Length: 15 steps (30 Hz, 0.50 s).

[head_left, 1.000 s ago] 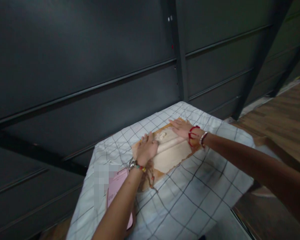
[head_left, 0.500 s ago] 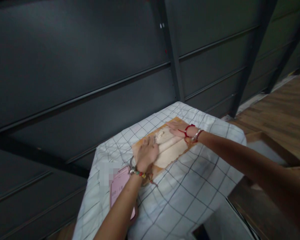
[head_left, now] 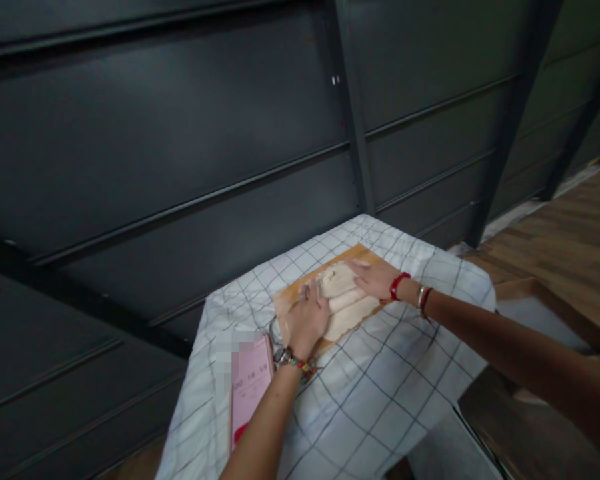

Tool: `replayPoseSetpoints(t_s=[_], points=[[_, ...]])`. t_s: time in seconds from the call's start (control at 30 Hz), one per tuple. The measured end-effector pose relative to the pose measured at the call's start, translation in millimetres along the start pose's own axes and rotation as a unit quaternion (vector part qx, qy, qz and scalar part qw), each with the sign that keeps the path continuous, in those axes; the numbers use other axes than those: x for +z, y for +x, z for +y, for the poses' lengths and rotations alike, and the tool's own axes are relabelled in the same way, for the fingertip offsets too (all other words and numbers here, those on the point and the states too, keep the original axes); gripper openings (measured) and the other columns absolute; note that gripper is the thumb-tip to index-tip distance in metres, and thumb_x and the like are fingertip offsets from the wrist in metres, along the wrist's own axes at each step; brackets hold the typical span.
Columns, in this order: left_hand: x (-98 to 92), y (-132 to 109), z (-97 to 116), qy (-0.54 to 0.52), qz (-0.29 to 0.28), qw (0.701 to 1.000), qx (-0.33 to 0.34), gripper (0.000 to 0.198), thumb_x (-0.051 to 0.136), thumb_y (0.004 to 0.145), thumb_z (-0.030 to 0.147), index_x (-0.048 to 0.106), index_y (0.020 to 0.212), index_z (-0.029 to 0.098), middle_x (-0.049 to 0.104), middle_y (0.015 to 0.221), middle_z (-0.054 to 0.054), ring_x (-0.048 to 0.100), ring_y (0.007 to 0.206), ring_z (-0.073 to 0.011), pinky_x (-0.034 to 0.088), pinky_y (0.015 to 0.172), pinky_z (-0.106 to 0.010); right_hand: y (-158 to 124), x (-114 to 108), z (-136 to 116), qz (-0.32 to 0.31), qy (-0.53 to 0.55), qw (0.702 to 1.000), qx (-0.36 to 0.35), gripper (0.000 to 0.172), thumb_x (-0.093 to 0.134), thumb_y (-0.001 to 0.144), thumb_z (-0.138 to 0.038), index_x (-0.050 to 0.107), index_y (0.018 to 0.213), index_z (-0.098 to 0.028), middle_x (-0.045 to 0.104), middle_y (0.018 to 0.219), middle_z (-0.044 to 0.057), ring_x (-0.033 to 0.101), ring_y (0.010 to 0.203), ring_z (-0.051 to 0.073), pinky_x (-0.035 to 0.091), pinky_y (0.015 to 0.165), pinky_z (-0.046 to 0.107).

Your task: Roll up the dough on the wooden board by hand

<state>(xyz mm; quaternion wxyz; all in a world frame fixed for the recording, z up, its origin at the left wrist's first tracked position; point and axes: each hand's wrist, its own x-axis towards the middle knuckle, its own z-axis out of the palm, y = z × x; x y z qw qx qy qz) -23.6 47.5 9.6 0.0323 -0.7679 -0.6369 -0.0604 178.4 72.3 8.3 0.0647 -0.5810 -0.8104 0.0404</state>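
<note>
A sheet of pale dough lies on an orange-brown board, with a smaller lump of dough towards its far side. Across the sheet runs a pale cylinder, which looks like a rolling pin. My left hand rests over the cylinder's left end, fingers apart and slightly bent. At the right end lies my right hand, its fingers stretched out over the cylinder and dough. Neither hand is wrapped round anything.
A white checked cloth covers the table. Beside my left forearm lies a pink-screened phone. Dark wall panels stand behind the table. Below right are an open box and a grey surface.
The camera view has shifted, so the table appears lower and further right. My right hand and the cylinder have come slightly nearer to me over the board.
</note>
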Motion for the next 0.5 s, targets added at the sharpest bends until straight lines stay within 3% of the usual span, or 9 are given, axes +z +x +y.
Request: replayPoseSetpoints(t_s=[0.13, 0.23, 0.4, 0.5], points=[[-0.5, -16.1, 5.5, 0.035, 0.044, 0.998, 0.018, 0.054, 0.030, 0.090, 0.022, 0.032, 0.142, 0.009, 0.039, 0.141, -0.017, 0.047, 0.122, -0.0260, 0.040, 0.098, -0.038, -18.8, 1.4, -6.6, 0.011, -0.061, 0.998, -0.004, 0.059, 0.023, 0.092, -0.034, 0.025, 0.147, -0.014, 0.063, 0.113, 0.016, 0.064, 0.091, 0.027, 0.047, 0.074, 0.037], [-0.3, -18.7, 6.7, 0.040, 0.055, 0.997, 0.022, 0.053, 0.030, 0.090, 0.022, 0.032, 0.142, 0.009, 0.041, 0.140, -0.016, 0.046, 0.124, -0.0249, 0.039, 0.098, -0.037, -23.6, 4.2, -7.7, 0.032, -0.058, 0.998, -0.004, 0.057, 0.023, 0.092, -0.036, 0.029, 0.145, -0.015, 0.064, 0.112, 0.015, 0.064, 0.094, 0.026, 0.047, 0.077, 0.036], [2.9, -8.9, 3.6, 0.020, 0.030, 0.999, 0.022, 0.050, 0.027, 0.092, 0.022, 0.035, 0.139, 0.009, 0.046, 0.136, -0.018, 0.055, 0.113, -0.0248, 0.044, 0.092, -0.035, -9.7, 12.1, 1.7, 0.050, -0.021, 0.998, -0.034, 0.057, 0.024, 0.093, -0.036, 0.030, 0.145, -0.013, 0.053, 0.129, 0.014, 0.057, 0.111, 0.023, 0.043, 0.090, 0.033], [5.7, 4.3, -0.7, -0.019, 0.029, 0.999, 0.013, 0.045, 0.028, 0.093, 0.022, 0.041, 0.135, 0.011, 0.052, 0.129, -0.016, 0.058, 0.107, -0.0233, 0.046, 0.089, -0.033, 9.5, 14.3, 8.6, 0.059, 0.008, 0.997, -0.055, 0.053, 0.028, 0.093, -0.035, 0.040, 0.140, -0.013, 0.050, 0.134, 0.011, 0.052, 0.118, 0.019, 0.039, 0.096, 0.028]])
